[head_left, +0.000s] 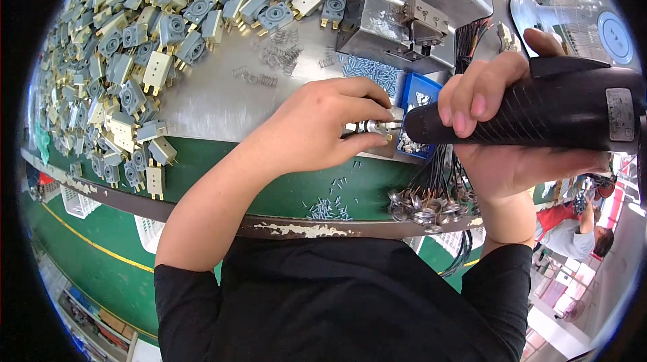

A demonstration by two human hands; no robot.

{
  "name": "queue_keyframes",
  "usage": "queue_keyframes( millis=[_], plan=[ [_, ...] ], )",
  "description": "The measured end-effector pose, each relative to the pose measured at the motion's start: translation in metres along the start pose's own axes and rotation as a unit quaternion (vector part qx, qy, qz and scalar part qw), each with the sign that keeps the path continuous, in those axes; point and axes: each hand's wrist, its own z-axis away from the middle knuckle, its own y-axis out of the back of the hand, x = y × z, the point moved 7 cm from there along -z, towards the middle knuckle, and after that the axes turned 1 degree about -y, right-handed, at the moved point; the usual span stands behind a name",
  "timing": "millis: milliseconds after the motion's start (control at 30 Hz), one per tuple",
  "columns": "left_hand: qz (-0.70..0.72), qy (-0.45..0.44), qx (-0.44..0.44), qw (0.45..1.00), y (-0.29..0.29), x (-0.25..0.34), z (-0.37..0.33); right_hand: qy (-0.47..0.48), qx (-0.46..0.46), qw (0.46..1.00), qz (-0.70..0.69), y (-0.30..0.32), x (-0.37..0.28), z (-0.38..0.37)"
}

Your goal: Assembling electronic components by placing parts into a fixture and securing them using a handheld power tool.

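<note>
My left hand (320, 119) pinches a small shiny metal part (373, 127) between thumb and fingers, just left of the blue tray. In my right hand (495, 96) is a black electric screwdriver (549, 109), held sideways with its tip pointing left. The tip meets or nearly meets the metal part; whether they touch, I cannot tell. Behind the driver's nose, the blue tray (410, 84) holds small white and metal pieces. Silvery-blue screws (372, 74) lie in a heap beside the tray. More loose screws (328, 210) are scattered on the green mat near the table edge.
A large pile of grey and cream terminal blocks (158, 69) covers the left and back. Small springs (280, 57) lie on the metal sheet. A bent metal fixture (384, 8) stands behind the tray. Wired metal rings (424, 210) sit at the front edge. Another person (576, 237) is in the background.
</note>
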Motion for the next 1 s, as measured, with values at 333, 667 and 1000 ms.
queue_keyframes(
  millis=[333, 667, 1000],
  plan=[
    [0.007, 0.006, -0.005, 1.0, -0.001, -0.001, 0.0, -0.046, 0.01, 0.996, 0.077, 0.002, 0.002, 0.007],
    [0.012, 0.03, -0.006, 0.999, -0.002, -0.005, 0.003, 0.06, -0.134, 0.989, -0.018, -0.011, 0.007, 0.005],
    [-0.002, 0.012, 0.0, 1.0, -0.003, -0.002, 0.002, -0.006, -0.101, 0.994, 0.049, -0.021, 0.002, 0.014]
  ],
)
